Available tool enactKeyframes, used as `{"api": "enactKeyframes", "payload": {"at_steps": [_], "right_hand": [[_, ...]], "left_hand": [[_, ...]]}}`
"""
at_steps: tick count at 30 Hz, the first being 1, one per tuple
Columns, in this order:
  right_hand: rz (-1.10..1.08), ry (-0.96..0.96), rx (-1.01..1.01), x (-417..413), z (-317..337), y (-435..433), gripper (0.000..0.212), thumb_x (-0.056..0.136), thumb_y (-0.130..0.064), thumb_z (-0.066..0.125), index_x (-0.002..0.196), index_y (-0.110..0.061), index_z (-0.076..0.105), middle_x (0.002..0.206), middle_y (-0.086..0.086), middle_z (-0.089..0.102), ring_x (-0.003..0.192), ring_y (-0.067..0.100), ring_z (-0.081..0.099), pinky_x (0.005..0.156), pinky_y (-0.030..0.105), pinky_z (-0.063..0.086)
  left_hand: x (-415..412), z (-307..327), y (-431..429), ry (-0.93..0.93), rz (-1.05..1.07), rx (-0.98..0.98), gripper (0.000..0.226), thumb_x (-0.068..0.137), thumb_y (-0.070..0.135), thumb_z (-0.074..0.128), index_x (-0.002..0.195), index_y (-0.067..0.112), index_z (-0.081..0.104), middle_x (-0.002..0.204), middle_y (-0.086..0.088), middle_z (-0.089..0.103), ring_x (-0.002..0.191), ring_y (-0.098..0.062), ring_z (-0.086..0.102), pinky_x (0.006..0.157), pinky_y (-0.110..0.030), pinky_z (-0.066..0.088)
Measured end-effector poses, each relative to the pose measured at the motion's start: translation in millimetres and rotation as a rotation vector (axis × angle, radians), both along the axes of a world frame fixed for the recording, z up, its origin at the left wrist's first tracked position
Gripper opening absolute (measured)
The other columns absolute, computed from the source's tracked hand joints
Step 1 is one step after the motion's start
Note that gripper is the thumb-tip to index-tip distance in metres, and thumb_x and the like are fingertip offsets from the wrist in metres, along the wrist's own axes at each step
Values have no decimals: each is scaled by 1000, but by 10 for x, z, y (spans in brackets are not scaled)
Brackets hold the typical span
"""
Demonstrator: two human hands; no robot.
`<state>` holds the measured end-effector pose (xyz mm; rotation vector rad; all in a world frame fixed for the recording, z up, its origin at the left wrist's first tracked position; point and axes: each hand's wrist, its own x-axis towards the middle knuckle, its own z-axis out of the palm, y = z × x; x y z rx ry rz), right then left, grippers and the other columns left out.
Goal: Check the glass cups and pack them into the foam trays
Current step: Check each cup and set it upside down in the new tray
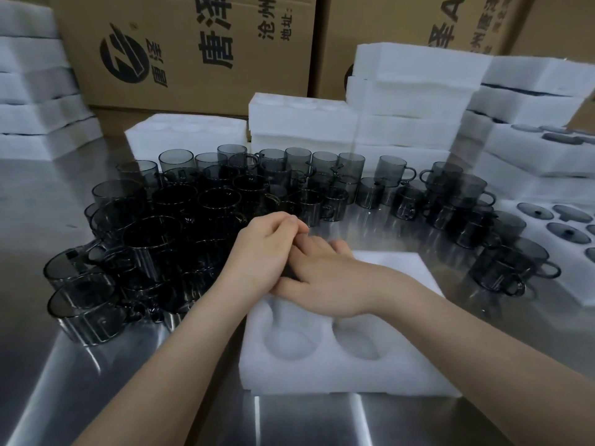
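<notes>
A white foam tray (pixel 402 375) with two empty round pockets showing lies on the steel table right in front of me. Both hands meet above its far left corner. My left hand (pixel 264 252) is curled over the fingers of my right hand (pixel 325 278), which lies flat, palm down. I see no cup in either hand. Several smoky grey glass cups (pixel 180 201) with handles stand packed together to the left and behind the hands. More grey cups (pixel 502 262) stand to the right of the tray.
Foam trays holding grey glass lids (pixel 566 233) lie at the right edge. Stacks of white foam trays (pixel 409 91) rise behind the cups, with more foam stacks (pixel 32 107) at far left. Printed cardboard boxes (pixel 193 43) form the back wall. Bare steel table (pixel 322 420) lies nearest me.
</notes>
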<state>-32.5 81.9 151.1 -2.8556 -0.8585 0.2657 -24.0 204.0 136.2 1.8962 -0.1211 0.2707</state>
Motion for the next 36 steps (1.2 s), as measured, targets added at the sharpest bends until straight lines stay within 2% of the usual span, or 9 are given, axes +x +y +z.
{"api": "enactKeyframes", "payload": {"at_steps": [4, 7, 12, 15, 19, 25, 28, 33, 36], "right_hand": [[-119, 197, 462, 85, 171, -120, 22, 87, -12, 53, 99, -16, 71, 108, 6, 70, 108, 20, 62, 99, 45, 46], [-372, -21, 794, 277, 356, -218, 37, 82, -1, 48, 66, -25, 71, 78, -4, 74, 86, 15, 68, 91, 37, 53], [-171, -133, 577, 588, 514, 34, 41, 91, -16, 51, 129, -31, 57, 92, -22, 56, 83, 1, 52, 67, 10, 36], [-70, -162, 352, 741, 424, 276, 49, 95, -23, 52, 143, -27, 45, 129, 0, 57, 116, 14, 50, 87, 17, 36], [-153, -283, 267, 853, 314, 398, 28, 93, -23, 54, 120, -21, 63, 122, 4, 62, 113, 24, 55, 93, 39, 47], [-190, -302, 453, 791, 333, 207, 4, 89, -24, 64, 89, -23, 68, 84, -10, 62, 93, 14, 60, 81, 29, 50], [-265, -201, 714, 646, 389, -31, 8, 87, -24, 69, 79, -24, 68, 72, -16, 62, 72, 2, 60, 66, 16, 48], [-258, 51, 1088, 297, 387, -361, 10, 82, -11, 75, 74, -16, 73, 74, 4, 72, 66, 11, 66, 69, 29, 60], [-226, 81, 1161, 190, 327, -512, 14, 79, -8, 78, 87, -19, 74, 89, 7, 70, 68, 13, 67, 66, 29, 60]], "left_hand": [[0, -21, -4, -18, 27, 44, 28, 97, 17, 45, 86, 21, 70, 88, 9, 70, 91, -10, 63, 81, -22, 46], [-18, -60, -6, 3, 40, 147, 24, 96, 22, 47, 87, 24, 70, 87, 6, 71, 89, -13, 63, 82, -31, 49], [-38, -86, -4, 23, 22, 371, 20, 93, 25, 50, 91, 25, 70, 87, 3, 69, 84, -20, 63, 79, -37, 54], [-44, -79, -11, 9, 30, 414, 19, 93, 26, 50, 90, 24, 69, 80, 1, 67, 77, -24, 63, 73, -39, 54], [-45, -83, -18, -10, 41, 453, 18, 92, 27, 50, 88, 22, 67, 73, -2, 64, 71, -30, 61, 64, -38, 52], [-41, -80, -23, -102, 76, 457, 7, 90, 26, 57, 94, 20, 58, 84, 5, 63, 79, -20, 61, 75, -44, 53], [-54, -70, -34, -178, 159, 410, 27, 86, 33, 63, 101, 22, 43, 100, 3, 56, 81, -24, 61, 75, -46, 52], [-74, 40, -126, -232, 133, 251, 92, 72, 47, 75, 145, 21, 24, 140, -1, 38, 120, -19, 48, 96, -37, 48], [-39, 131, -266, -215, 38, 249, 89, 72, 41, 78, 145, 20, 31, 137, 1, 43, 122, -12, 46, 97, -27, 43]]}}
